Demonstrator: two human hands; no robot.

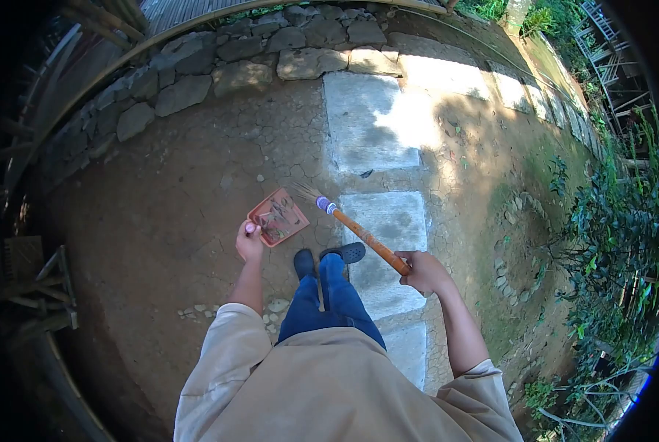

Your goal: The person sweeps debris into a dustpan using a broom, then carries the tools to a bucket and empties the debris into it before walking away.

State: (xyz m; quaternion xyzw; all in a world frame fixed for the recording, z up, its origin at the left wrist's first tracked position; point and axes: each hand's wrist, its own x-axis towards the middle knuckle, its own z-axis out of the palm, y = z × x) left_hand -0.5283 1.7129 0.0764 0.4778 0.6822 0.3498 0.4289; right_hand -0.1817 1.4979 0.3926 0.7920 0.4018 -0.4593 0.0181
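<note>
My left hand (250, 241) is closed around the handle of an orange-red dustpan (294, 225). Dark leaf litter (274, 218) lies inside the pan. In my right hand (423, 272) is the upper end of a broom (366, 237) with an orange-brown stick and a purple-and-white binding. Its thin bristles (305, 191) point toward the far edge of the dustpan, close beside it; whether they touch cannot be made out. A small dark leaf (366, 174) lies between two paving slabs.
Pale concrete slabs (381, 214) form a path over cracked bare soil (174, 184). A stone edging (244, 77) and a bamboo rail (197, 18) run along the far side. Leafy bushes (609, 258) stand at right, and a wooden structure (42, 287) at left. My dark clogs (351, 253) are near the pan.
</note>
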